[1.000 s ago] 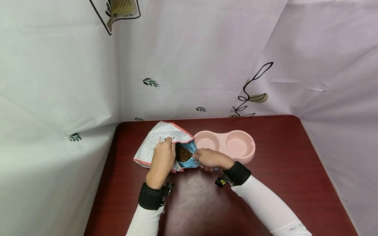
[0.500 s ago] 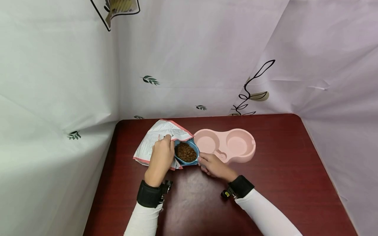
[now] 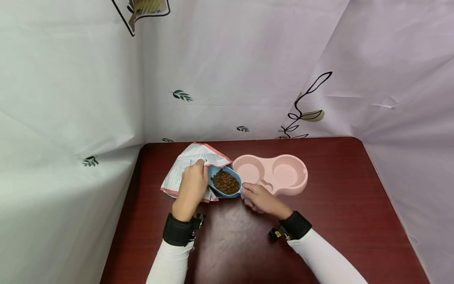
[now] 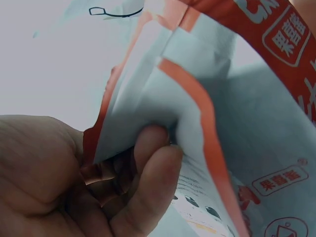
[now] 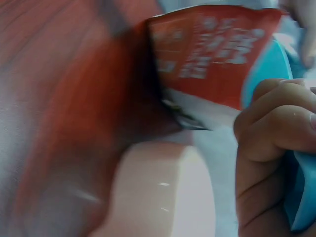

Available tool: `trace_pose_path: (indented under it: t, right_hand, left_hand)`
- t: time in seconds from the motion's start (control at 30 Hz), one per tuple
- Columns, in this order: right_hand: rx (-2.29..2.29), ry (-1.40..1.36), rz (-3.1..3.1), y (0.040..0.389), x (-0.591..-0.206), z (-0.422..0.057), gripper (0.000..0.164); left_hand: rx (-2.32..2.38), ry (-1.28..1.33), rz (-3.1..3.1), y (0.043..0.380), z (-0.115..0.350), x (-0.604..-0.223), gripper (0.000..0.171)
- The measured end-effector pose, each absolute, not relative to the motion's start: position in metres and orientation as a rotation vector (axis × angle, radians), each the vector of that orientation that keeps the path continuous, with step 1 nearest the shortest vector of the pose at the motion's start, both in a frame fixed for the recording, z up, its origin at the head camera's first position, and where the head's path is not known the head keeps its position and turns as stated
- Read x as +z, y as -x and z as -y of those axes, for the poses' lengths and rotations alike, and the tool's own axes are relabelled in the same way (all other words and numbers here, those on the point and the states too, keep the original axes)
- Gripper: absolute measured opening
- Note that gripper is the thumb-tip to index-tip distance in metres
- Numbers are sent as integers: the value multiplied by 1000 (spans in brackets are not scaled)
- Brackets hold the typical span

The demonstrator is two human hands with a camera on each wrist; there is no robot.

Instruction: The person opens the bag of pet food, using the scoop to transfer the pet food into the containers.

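My left hand [image 3: 191, 187] pinches the rim of a white bag with red edging [image 3: 181, 167] and holds its mouth apart. In the left wrist view, thumb and fingers [image 4: 160, 168] grip the folded bag edge [image 4: 200, 118]. My right hand [image 3: 261, 200] grips the handle of a blue scoop [image 3: 214, 172], heaped with small brown pet-food kibble [image 3: 226, 182]. The scoop's back end still overlaps the bag opening, beside the left hand. In the right wrist view, curled fingers wrap the blue handle [image 5: 305, 192], and the bag's red printed side [image 5: 212, 49] shows beyond.
A pink double pet bowl [image 3: 268, 169] sits right of the bag, just beyond the right hand. Its two round hollows face up. The dark red table [image 3: 340, 205] ends at a patterned white cloth wall [image 3: 227, 79] at the back.
The right hand has drawn the scoop to the right, out of the bag mouth, so more of the kibble shows. The left hand keeps hold of the bag and has barely moved.
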State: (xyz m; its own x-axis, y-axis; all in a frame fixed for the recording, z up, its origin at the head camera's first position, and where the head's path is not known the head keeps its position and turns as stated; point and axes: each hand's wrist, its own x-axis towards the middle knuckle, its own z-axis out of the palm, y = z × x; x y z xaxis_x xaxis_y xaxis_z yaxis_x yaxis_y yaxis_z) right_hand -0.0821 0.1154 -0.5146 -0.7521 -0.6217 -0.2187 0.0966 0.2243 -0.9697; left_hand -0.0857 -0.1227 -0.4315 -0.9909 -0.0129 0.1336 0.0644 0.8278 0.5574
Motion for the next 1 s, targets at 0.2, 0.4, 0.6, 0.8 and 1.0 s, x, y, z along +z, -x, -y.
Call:
trace_pose_path:
  t: [0.2, 0.4, 0.6, 0.8, 1.0]
  right_hand:
    - [-1522, 478, -1922, 79, -483, -148, 38]
    - [-1439, 482, -2000, 78, -457, -189, 37]
    - [-1229, 399, -2113, 86, -441, -228, 39]
    - [-1118, 314, -2072, 102, -439, -240, 42]
    - [-1020, 335, -2050, 117, -437, -238, 37]
  left_hand:
    - [-893, 39, 2882, 92, 129, -428, 28]
    - [-904, 18, 2889, 93, 134, -426, 29]
    - [-919, 23, 2883, 95, 135, -428, 29]
    - [-923, 12, 2887, 94, 137, -429, 28]
    - [-923, 5, 2897, 95, 137, -429, 26]
